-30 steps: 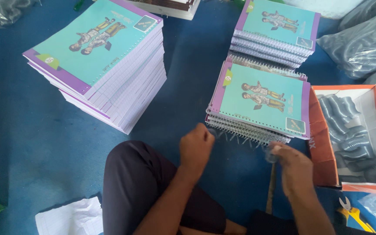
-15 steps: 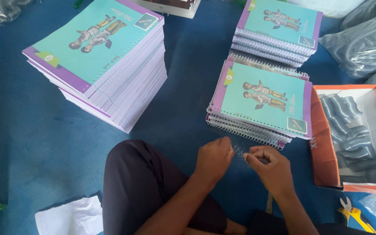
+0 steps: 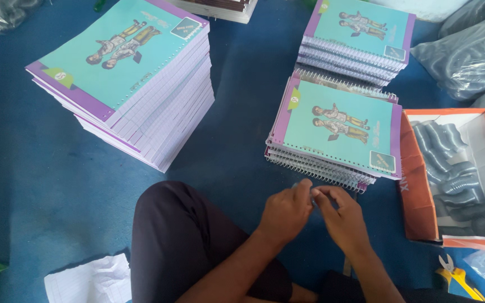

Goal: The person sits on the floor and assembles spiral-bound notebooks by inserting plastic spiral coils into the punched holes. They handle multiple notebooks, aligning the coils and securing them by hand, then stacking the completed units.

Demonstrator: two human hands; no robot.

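My left hand (image 3: 287,213) and my right hand (image 3: 341,220) meet fingertip to fingertip just in front of a low stack of spiral-bound notebooks (image 3: 335,132) with teal and purple covers. Both pinch a small thin grey piece (image 3: 312,193), seemingly wire; most of it is hidden by the fingers. My knee in dark trousers (image 3: 181,241) lies under my left forearm. A tall stack of unbound teal-covered notebooks (image 3: 124,84) stands at the left, away from both hands.
A second bound stack (image 3: 360,33) sits behind the first. An orange cardboard box (image 3: 416,196) of grey coils lies at the right, with plastic bags of coils (image 3: 467,56) beyond it. Yellow-handled pliers (image 3: 456,278) and crumpled lined paper (image 3: 88,280) lie on the blue floor.
My hands were apart, the right one low beside the box. They have come together in front of the bound stack and now pinch the small piece between them.
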